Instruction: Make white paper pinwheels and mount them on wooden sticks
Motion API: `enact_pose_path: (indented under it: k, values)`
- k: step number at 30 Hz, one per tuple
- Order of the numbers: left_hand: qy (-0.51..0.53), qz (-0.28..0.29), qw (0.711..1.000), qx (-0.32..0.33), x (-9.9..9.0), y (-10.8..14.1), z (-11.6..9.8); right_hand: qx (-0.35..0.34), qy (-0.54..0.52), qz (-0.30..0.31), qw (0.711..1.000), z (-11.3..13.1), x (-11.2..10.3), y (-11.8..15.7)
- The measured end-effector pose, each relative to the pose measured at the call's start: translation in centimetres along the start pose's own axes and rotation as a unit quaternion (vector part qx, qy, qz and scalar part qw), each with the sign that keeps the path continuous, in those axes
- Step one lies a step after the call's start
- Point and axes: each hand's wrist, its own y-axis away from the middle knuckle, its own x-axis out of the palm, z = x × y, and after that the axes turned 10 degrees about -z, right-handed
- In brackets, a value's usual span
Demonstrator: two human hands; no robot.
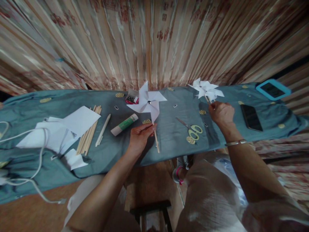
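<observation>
My left hand (141,137) is closed around the wooden stick of a white paper pinwheel (145,102), whose four blades spread out above my fingers with a dark pin at the hub. Its stick slants down past my hand toward the table's front edge. On the right, my right hand (222,112) is closed on the sticks of more white pinwheels (209,90), at least two bunched together near the back edge. Between my hands lie scissors (193,130) with yellow-green handles. A small box of pins (132,98) sits partly behind the left pinwheel.
A green-labelled glue stick (124,124), a white pen (103,130), several wooden sticks (89,132) and paper sheets (53,133) lie on the left. A white cable (41,161) trails over the left end. A phone (251,117) and a blue-framed device (273,89) rest on the right. Curtains hang behind.
</observation>
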Motion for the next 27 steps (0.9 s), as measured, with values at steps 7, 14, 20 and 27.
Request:
enact_pose_path:
  k: [7,14,20,27]
  values:
    - [0.000,0.005,1.000,0.002,0.0,0.2,-0.1,0.021,0.023,0.010,0.999,-0.9,1.3,-0.2]
    - [0.010,0.004,1.000,-0.005,0.1,0.2,0.0,0.025,0.011,0.038,0.999,-1.0,2.5,0.0]
    - [0.011,0.004,1.000,-0.009,0.3,0.3,-0.1,0.017,-0.048,0.006,0.999,0.1,0.3,0.9]
    - [0.008,0.003,1.000,-0.020,0.4,0.4,0.0,-0.096,-0.355,0.064,0.928,7.6,-3.9,7.8]
